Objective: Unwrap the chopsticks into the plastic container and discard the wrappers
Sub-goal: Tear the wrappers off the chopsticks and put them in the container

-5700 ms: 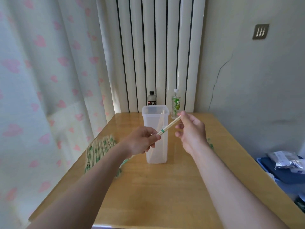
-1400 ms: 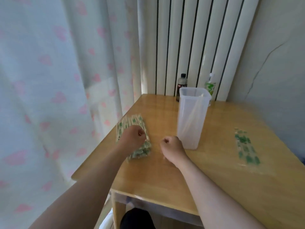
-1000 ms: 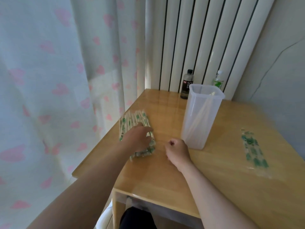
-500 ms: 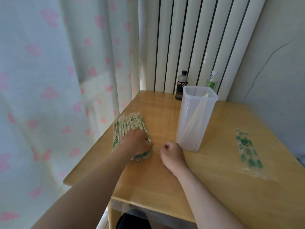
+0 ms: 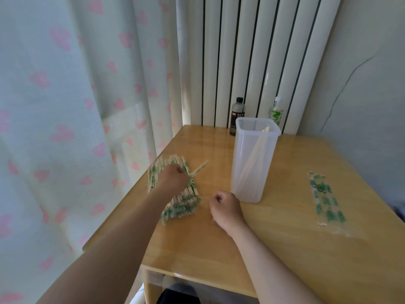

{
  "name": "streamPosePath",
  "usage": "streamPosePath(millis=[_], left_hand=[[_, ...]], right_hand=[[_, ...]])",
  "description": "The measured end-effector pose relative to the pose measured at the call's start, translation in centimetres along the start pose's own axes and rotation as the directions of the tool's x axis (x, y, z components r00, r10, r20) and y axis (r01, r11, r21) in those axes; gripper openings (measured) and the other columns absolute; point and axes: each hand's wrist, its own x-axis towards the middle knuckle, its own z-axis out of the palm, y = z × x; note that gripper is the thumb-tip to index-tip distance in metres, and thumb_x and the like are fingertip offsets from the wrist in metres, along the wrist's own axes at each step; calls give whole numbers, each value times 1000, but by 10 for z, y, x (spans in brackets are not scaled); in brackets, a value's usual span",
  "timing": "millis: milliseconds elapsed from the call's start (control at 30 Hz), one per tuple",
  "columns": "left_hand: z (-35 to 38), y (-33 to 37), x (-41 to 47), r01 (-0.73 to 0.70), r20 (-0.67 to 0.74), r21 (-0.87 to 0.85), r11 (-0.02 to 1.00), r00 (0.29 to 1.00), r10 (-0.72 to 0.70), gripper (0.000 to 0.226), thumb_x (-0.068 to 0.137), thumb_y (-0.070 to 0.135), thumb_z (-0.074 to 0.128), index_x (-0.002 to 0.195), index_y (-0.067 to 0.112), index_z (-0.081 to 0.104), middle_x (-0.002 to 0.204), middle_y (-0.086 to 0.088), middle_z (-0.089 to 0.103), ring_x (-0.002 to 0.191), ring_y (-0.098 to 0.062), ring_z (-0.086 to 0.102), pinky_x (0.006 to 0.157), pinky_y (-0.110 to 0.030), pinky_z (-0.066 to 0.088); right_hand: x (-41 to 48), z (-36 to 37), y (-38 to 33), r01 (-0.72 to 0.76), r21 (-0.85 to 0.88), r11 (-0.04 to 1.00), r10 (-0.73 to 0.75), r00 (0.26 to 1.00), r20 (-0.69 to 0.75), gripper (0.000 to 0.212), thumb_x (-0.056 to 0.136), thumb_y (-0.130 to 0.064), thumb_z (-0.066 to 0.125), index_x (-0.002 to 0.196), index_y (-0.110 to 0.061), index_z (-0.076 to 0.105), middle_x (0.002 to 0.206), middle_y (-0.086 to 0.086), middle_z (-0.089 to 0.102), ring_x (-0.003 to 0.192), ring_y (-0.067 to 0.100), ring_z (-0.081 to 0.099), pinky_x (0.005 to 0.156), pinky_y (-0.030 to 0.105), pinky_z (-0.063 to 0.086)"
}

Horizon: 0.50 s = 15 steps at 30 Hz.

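Left hand [image 5: 173, 178] curled over the pile of wrapped chopsticks [image 5: 182, 200] at the table's left edge, pinching one wrapped pair [image 5: 200, 167] that angles out toward the far right. Right hand [image 5: 225, 207] fisted, empty, beside the container [image 5: 252, 172]. Best to lift that pair clear without dragging its neighbours.

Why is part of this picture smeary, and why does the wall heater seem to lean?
Head view: the left hand and the green-printed wrapped chopsticks it grips are motion-blurred; daylight through the pink-hearted white curtain leaves glare on the glossy wooden table; the bars of the white ribbed radiator lean from wide-angle distortion.
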Motion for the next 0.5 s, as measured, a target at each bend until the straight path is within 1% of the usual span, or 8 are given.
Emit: streamPosePath(millis=[100, 167, 200, 233, 300, 367, 433, 500], left_hand=[[-13, 14, -4, -12, -25, -59, 998, 1000, 11, 21, 88, 5, 46, 89, 3, 67, 80, -11, 68, 73, -29, 74, 56, -30, 52], [-22, 22, -5, -55, -48, -47, 997, 997, 52, 20, 85, 6, 51, 83, -1, 70, 71, -13, 68, 62, -25, 71, 57, -34, 54], [-27, 26, -5, -75, -61, -42, 996, 996, 72, 18, 83, 6, 54, 79, 0, 71, 68, -14, 68, 57, -23, 69, 57, -35, 55], [-32, 31, -7, -92, -57, -42, 995, 994, 89, 16, 83, 6, 57, 75, 1, 71, 65, -14, 67, 53, -22, 66, 53, -31, 53], [-40, 44, -12, -142, -5, -47, 989, 990, 142, 15, 83, 4, 63, 72, 3, 72, 59, -11, 65, 53, -22, 59, 50, -26, 45], [-45, 57, -18, -205, 76, -33, 978, 975, 207, 15, 83, 3, 65, 71, 3, 74, 60, -13, 64, 56, -22, 56, 50, -26, 43], [-49, 67, -26, -245, 143, -7, 970, 959, 243, 15, 83, 2, 66, 71, 3, 74, 65, -16, 65, 58, -21, 56, 51, -26, 43], [-54, 76, -31, -250, 205, -16, 968, 947, 248, 14, 85, 1, 65, 74, 0, 74, 67, -17, 63, 59, -21, 56, 51, -27, 42]], right_hand=[[0, -3, -5, -35, 47, 998, 35, 999, 7, 24, 98, -15, 46, 79, -15, 60, 67, 7, 60, 50, 17, 54, 44, 26, 37], [-1, -6, -9, -59, 125, 990, 59, 998, 0, 16, 99, -14, 47, 103, -18, 62, 76, 8, 61, 47, 15, 57, 40, 25, 37], [0, -8, -12, -48, 149, 988, 51, 999, -15, 22, 99, -13, 48, 116, -20, 59, 80, 7, 60, 49, 15, 60, 40, 25, 39], [0, -10, -16, -17, 147, 989, 22, 999, -37, 31, 99, -11, 49, 127, -23, 54, 82, 5, 59, 53, 17, 62, 41, 26, 42], [1, -15, -26, 83, 54, 995, -77, 993, -94, 49, 101, -11, 52, 145, -30, 43, 85, 1, 59, 65, 19, 66, 48, 26, 48], [4, -21, -35, 172, -116, 978, -188, 971, -147, 58, 101, -15, 56, 152, -32, 36, 87, -2, 61, 74, 18, 66, 59, 30, 53], [7, -27, -40, 218, -312, 925, -281, 944, -173, 56, 101, -22, 58, 153, -30, 37, 96, -3, 65, 85, 18, 66, 75, 39, 59], [7, -34, -43, 244, -435, 867, -345, 923, -169, 51, 102, -30, 58, 150, -28, 41, 110, -1, 66, 95, 21, 66, 81, 42, 58]])
